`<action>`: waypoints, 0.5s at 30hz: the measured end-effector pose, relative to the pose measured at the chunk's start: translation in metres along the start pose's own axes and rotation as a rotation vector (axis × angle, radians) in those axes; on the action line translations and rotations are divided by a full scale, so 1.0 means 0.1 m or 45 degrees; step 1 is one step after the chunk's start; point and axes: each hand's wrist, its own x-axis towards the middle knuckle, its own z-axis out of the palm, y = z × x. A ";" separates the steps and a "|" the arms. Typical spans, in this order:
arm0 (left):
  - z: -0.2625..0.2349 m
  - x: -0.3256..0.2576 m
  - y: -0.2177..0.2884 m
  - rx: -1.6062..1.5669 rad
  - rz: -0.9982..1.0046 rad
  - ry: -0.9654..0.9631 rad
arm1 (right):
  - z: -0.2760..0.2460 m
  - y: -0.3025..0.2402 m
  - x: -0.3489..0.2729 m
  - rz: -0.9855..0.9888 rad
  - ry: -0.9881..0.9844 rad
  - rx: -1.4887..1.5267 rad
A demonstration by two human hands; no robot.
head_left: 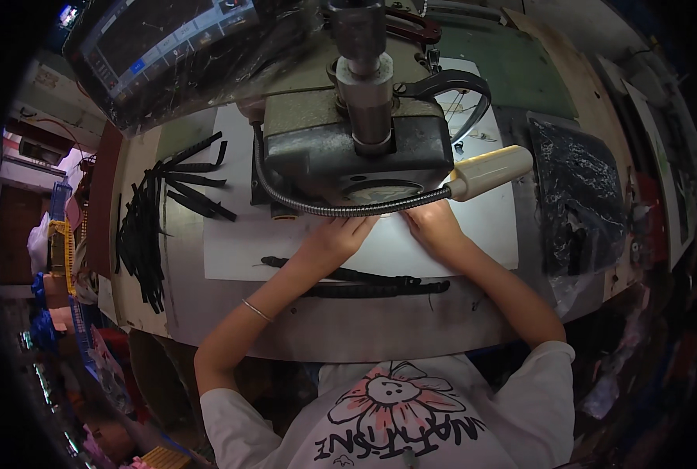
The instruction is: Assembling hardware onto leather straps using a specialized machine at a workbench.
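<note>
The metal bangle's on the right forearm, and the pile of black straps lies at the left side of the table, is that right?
Not quite: the head view shows the metal bangle on the left forearm. The pile of black straps does lie at the left side of the table.

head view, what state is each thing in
screen: on, under clear plastic
lamp: lit
machine: running or not, cannot tell
left hand: at the machine, grip hidden
right hand: at the machine, grip hidden
left straps: loosely heaped
front straps: lying close together
bag: lying down
</note>
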 end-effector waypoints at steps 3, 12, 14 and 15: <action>-0.10 0.13 0.20 0.266 0.013 -0.145 | -0.07 -0.02 0.00 0.036 0.013 0.007; -0.10 0.06 0.20 0.060 -0.141 -0.118 | -0.05 -0.06 0.05 0.084 -0.006 0.025; -0.10 0.06 0.22 0.084 -0.140 -0.080 | -0.05 -0.04 0.02 0.091 -0.059 -0.005; -0.09 0.06 0.22 0.090 -0.144 -0.085 | -0.05 -0.03 0.02 0.109 -0.077 0.000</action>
